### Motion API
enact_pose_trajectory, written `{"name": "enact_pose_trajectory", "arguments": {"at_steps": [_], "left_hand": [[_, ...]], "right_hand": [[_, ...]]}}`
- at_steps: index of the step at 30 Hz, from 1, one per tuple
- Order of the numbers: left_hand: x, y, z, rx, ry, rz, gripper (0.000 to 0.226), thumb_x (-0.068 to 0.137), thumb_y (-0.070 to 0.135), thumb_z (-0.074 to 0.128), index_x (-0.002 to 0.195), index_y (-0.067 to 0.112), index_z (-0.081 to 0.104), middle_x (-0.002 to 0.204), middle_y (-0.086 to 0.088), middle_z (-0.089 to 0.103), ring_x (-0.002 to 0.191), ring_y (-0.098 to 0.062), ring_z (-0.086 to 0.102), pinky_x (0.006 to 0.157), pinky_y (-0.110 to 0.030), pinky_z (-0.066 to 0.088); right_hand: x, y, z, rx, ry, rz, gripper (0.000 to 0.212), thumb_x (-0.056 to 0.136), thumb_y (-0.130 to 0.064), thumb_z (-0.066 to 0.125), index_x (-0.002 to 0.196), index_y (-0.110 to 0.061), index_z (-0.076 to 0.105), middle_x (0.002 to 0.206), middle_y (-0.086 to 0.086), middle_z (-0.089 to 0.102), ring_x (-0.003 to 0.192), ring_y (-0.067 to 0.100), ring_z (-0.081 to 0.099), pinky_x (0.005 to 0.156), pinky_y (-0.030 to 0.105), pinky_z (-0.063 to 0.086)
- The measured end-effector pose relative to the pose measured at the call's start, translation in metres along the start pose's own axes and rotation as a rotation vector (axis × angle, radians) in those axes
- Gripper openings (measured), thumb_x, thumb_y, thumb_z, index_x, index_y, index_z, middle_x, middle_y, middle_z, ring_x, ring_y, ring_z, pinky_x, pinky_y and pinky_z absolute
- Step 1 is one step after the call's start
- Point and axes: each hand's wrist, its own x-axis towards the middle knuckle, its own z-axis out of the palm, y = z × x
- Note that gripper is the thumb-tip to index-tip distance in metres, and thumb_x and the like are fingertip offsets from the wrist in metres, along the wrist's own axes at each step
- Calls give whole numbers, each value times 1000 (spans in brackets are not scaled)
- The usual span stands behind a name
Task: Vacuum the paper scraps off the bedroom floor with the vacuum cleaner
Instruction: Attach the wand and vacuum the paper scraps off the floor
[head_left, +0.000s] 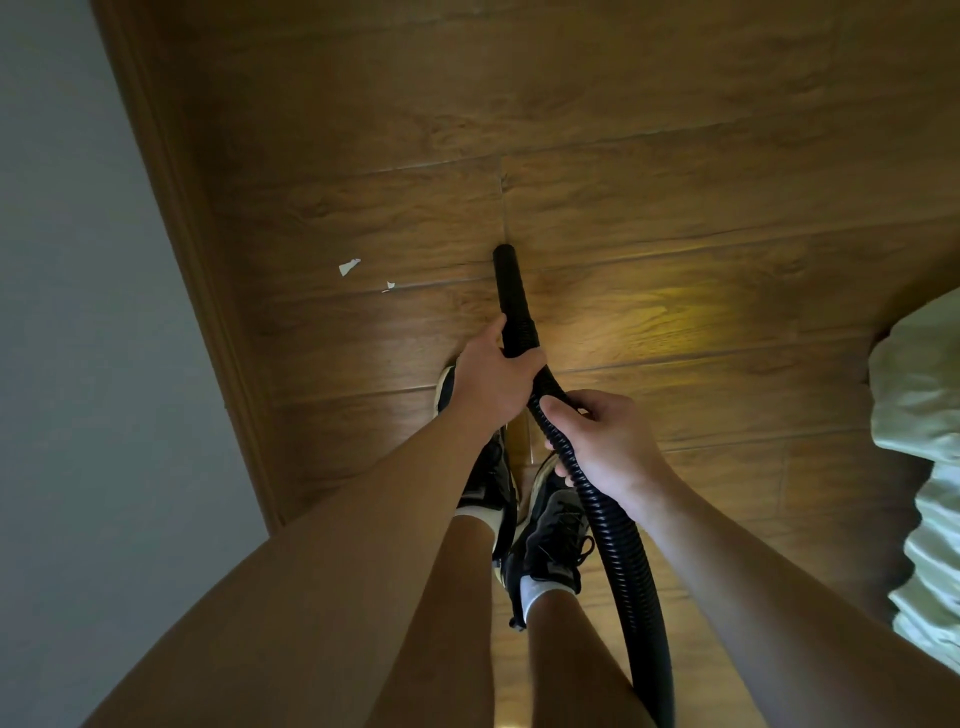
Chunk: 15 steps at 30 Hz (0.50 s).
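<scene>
my left grip (493, 374) is clenched round the smooth black nozzle (511, 291) of the vacuum cleaner, fingers wrapped over the top and thumb along the near side, at the point where the smooth tube meets the ribbed part. my right grip (597, 441) sits just behind it, grasping the ribbed black hose (623, 545) with the fingers curled under and the thumb on top. from there the hose runs back past my right leg and out of the bottom of the view.

the nozzle points away from me. its open end is down at the wooden floor (675, 208), on a seam between boards; i cannot tell whether it touches. the paper is off to the left of that end and apart from it. a larger scrap (349, 266) lies farther out and a smaller scrap (388, 285) a little nearer the nozzle. both lie flat on the boards, between the nozzle and the skirting board (197, 260). they are ahead and left of my left grip, not under the nozzle.

a grey wall (78, 312) rises beyond the skirting. pale green bedding (924, 395) hangs in at the right edge. below my arms are my left shoe (485, 483) and right shoe (550, 535), dark with light soles, close together on the floor.
</scene>
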Motion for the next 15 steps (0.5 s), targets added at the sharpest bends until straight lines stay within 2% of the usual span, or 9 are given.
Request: {"name": "enact_pose_trajectory", "arguments": {"at_steps": [5,10,13,15], "left_hand": [[0,-1,-16,-36,37,26,37,90,23,69,127,23,62,87,1,69,76,-18,70,66,-33,60],[0,-6,-37,-80,110,-2,44,92,21,69,134,23,60,82,2,67,68,-11,67,59,-21,52],[0,-9,-48,-130,147,-41,46,90,20,70,136,22,60,80,-2,69,71,-18,70,65,-30,57],[-1,-13,-55,-152,167,-63,46,90,20,70,135,23,61,80,-3,70,72,-19,71,64,-32,58]], "right_hand": [[7,-3,13,-66,-18,-42,21,96,-32,69,91,-13,74,66,13,66,44,23,58,46,32,46],[12,-14,31,-119,-58,-70,13,94,-32,71,91,-20,75,65,9,68,44,21,60,43,27,46],[13,-21,41,-144,-89,-60,18,93,-31,71,93,-13,75,63,7,65,45,22,59,42,26,45],[13,-23,48,-165,-104,-54,19,94,-29,71,92,-11,74,62,7,64,44,21,58,40,23,43]]}}
